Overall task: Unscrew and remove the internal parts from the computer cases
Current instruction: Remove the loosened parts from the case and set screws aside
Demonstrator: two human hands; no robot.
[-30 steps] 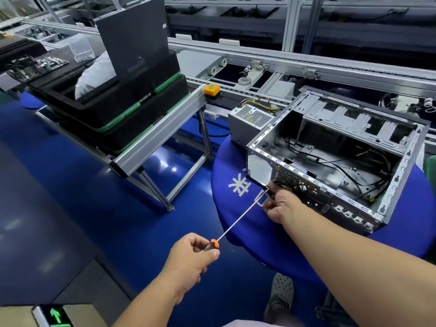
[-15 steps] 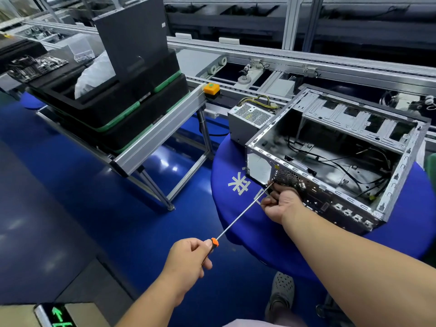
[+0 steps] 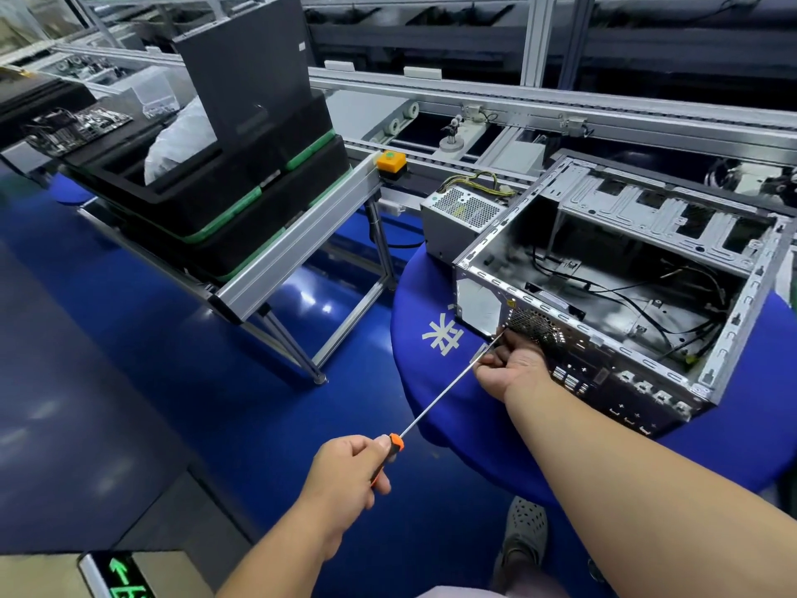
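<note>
An open metal computer case (image 3: 733, 304) lies on its side on a round blue table (image 3: 435, 381), with black cables loose inside. My left hand (image 3: 345, 472) grips the orange-and-black handle of a long screwdriver (image 3: 435, 407). The shaft runs up and right to the case's rear panel, beside the fan grille (image 3: 534, 325). My right hand (image 3: 513, 369) pinches the shaft near its tip against that panel. The tip itself is hidden by my fingers. A grey power supply (image 3: 461, 217) with yellow wires stands on the table behind the case.
Stacked black trays with green edges (image 3: 207, 209) sit on an aluminium rack (image 3: 297, 252) to the left, a dark panel leaning upright in them. A roller conveyor (image 3: 474, 135) runs along the back. The floor is glossy blue. My foot (image 3: 524, 537) shows below the table.
My left hand has rolled on the handle, so more of the orange-and-black grip shows. The screwdriver stays against the rear panel and my right hand stays at its tip.
</note>
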